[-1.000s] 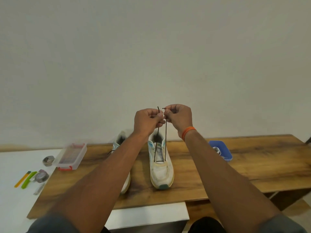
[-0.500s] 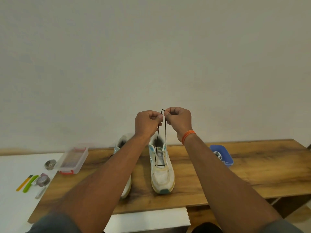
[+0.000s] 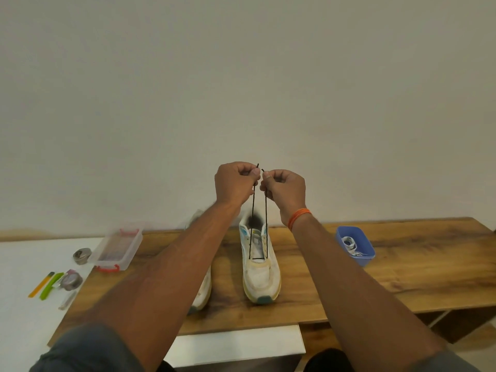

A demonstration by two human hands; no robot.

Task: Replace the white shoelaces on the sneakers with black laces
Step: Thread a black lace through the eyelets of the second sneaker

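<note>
Two white sneakers stand toes toward me on the wooden table (image 3: 402, 277). The right sneaker (image 3: 261, 269) has a black lace (image 3: 266, 218) threaded through its lowest eyelets, with both strands pulled straight up. My left hand (image 3: 234, 183) pinches the left strand's tip and my right hand (image 3: 284, 187) pinches the right strand's tip; the two hands are raised side by side above the shoe. The left sneaker (image 3: 204, 291) is mostly hidden behind my left forearm.
A blue tub (image 3: 355, 247) holding white laces sits right of the shoes. A clear box with red clips (image 3: 116, 249) sits at the table's left end. Tape rolls (image 3: 71, 279), a yellow strip and a green strip (image 3: 49, 285) lie on the white surface at left.
Both hands have stayed together holding the lace tips taut above the shoe. The camera has tilted slightly, so the table sits a little lower in view.
</note>
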